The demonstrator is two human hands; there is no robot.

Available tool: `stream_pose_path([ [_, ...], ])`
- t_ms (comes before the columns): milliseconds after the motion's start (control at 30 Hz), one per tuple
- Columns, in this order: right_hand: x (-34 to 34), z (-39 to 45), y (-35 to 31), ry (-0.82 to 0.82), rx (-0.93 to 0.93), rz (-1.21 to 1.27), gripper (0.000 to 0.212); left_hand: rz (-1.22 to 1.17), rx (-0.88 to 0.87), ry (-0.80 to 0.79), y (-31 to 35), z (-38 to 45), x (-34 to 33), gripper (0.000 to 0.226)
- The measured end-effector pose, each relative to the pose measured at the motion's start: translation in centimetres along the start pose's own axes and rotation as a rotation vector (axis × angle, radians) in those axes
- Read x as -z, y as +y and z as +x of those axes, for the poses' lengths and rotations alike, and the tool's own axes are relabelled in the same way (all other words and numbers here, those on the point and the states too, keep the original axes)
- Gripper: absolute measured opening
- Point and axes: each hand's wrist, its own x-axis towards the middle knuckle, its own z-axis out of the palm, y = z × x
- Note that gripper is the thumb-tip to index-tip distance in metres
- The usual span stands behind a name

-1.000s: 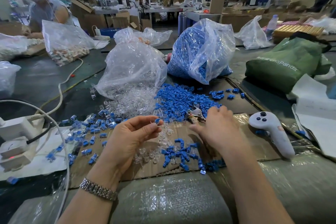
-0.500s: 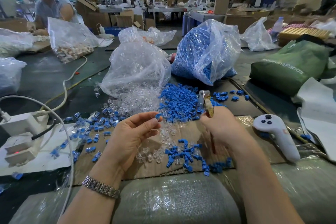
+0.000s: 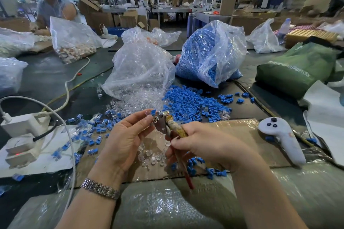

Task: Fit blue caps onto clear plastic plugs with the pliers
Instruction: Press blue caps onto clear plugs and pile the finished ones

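Pliers up off the bench, mid-frame, metal head pointing up and away, handles running down toward the person. Right hand wrapped around the handles, fingers curled tight; one red handle tip sticks out below the fist. Left hand raised just left of the pliers' head, palm facing right, thumb and forefinger pinching a blue cap right against the head. Whether a clear plug sits under that cap: cannot tell, too small. How far the pliers' jaws stand apart is also unclear.

Head view, bench detail: loose blue caps pile beyond the hands, touching a spill of clear plugs from an open clear bag. Bag of blue caps stands behind, right of the clear bag. Small scatter of clear plugs on the cardboard sheet below the hands, some blue caps beside them. Capped blue-and-clear pieces strewn to the left, near a white power strip. White handheld controller lies on the cardboard at right; green bag further back right. Metal bracelet on the left wrist. Another person works at far left.
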Motion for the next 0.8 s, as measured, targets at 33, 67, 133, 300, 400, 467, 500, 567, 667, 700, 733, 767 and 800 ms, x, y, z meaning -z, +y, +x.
stream_pose_path([
  [33, -0.1, 0.0, -0.1, 0.001, 0.003, -0.014, 0.022, -0.003, 0.0, -0.003, -0.1, 0.1, 0.0, 0.02],
  [67, -0.1, 0.0, -0.2, 0.004, 0.005, -0.03, 0.022, -0.011, -0.001, -0.006, -0.1, 0.1, 0.1, 0.021],
  [133, -0.2, 0.1, -0.3, 0.015, -0.001, -0.06, 0.019, -0.013, -0.01, -0.012, -0.2, 0.1, 0.3, 0.022],
  [300, -0.5, 0.2, -0.6, 0.032, -0.009, -0.125, 0.017, 0.082, -0.065, -0.015, -0.4, 0.1, 0.8, 0.027],
  [400, -0.6, 0.2, -0.6, 0.043, -0.008, -0.121, 0.024, 0.161, -0.104, -0.01, -0.4, 0.0, 0.8, 0.028],
  [467, -0.8, 0.3, -0.6, 0.057, -0.002, -0.125, 0.027, 0.218, -0.128, -0.006, -0.4, -0.1, 0.7, 0.032],
  [500, -0.9, 0.3, -0.6, 0.063, 0.001, -0.12, 0.028, 0.234, -0.133, -0.003, -0.4, -0.1, 0.6, 0.034],
  [567, -0.9, 0.4, -0.6, 0.069, 0.002, -0.11, 0.026, 0.236, -0.13, 0.003, -0.4, -0.3, 0.5, 0.035],
  [667, -1.0, 0.4, -0.7, 0.063, 0.006, -0.099, 0.025, 0.237, -0.135, 0.017, -0.5, -0.2, 0.4, 0.032],
  [700, -1.1, 0.4, -0.7, 0.064, 0.009, -0.084, 0.025, 0.237, -0.144, 0.021, -0.5, -0.2, 0.3, 0.028],
  [733, -1.2, 0.4, -0.8, 0.065, 0.01, -0.071, 0.025, 0.232, -0.154, 0.026, -0.4, -0.1, 0.2, 0.024],
  [767, -1.2, 0.4, -0.9, 0.065, 0.009, -0.07, 0.026, 0.23, -0.167, 0.033, -0.4, -0.2, 0.2, 0.022],
  [800, -1.1, 0.4, -0.9, 0.067, 0.006, -0.087, 0.03, 0.248, -0.185, 0.049, -0.3, -0.3, 0.2, 0.021],
])
